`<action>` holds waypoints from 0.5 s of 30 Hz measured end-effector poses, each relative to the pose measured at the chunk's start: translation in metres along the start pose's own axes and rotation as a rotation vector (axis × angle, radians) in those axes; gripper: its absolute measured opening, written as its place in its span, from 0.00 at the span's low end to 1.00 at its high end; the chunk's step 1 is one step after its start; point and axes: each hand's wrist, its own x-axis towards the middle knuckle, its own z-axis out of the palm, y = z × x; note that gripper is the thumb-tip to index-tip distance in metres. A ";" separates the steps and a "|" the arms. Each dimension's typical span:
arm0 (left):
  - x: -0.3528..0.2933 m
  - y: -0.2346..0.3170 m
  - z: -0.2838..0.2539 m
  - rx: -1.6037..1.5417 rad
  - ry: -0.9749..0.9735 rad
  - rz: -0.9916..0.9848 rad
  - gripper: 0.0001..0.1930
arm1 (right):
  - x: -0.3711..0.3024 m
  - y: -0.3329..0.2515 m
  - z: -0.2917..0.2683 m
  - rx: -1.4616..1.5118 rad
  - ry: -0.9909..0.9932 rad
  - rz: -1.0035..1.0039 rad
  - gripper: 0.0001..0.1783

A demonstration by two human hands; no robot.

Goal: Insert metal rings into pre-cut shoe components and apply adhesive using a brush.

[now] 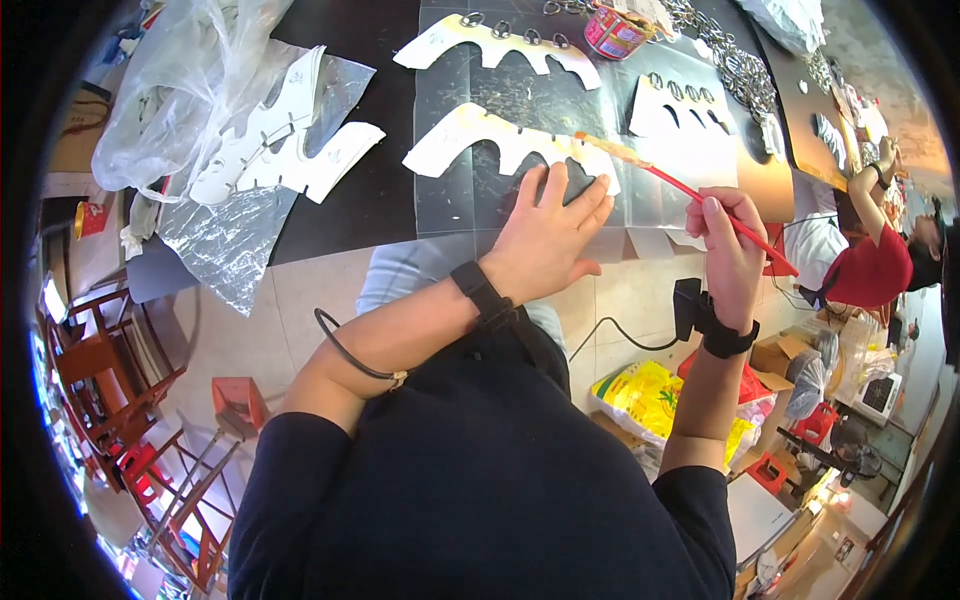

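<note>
My left hand (548, 232) lies with fingers spread at the lower edge of a white scalloped piece (450, 140), fingertips resting on it. This flat piece has arched cut-outs and small marks along its upper edge. In my right hand (732, 235) is a slim red-handled brush (685, 188), held like a pen. Its yellowish-brown tip meets the right part of the piece. Beyond lies a similar white piece (455, 38) with several metal rings along its top. Another ringed white piece (652, 108) sits to the right.
A pink open tin (613, 33) stands at the back beside piled metal chain (742, 70). White cut-outs (340, 155) and a clear plastic bag (165, 110) occupy the left side. A clear sheet (440, 205) covers the dark table. A person in red (870, 262) works at far right.
</note>
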 end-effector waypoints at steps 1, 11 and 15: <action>0.000 0.000 0.000 0.000 0.000 0.000 0.38 | 0.000 0.000 0.000 0.018 0.008 -0.013 0.06; 0.000 0.001 -0.001 0.012 -0.005 -0.003 0.38 | 0.000 0.001 0.000 0.029 -0.002 -0.014 0.05; 0.000 0.000 0.000 0.003 -0.005 0.001 0.38 | -0.002 -0.001 0.001 -0.060 -0.055 0.024 0.05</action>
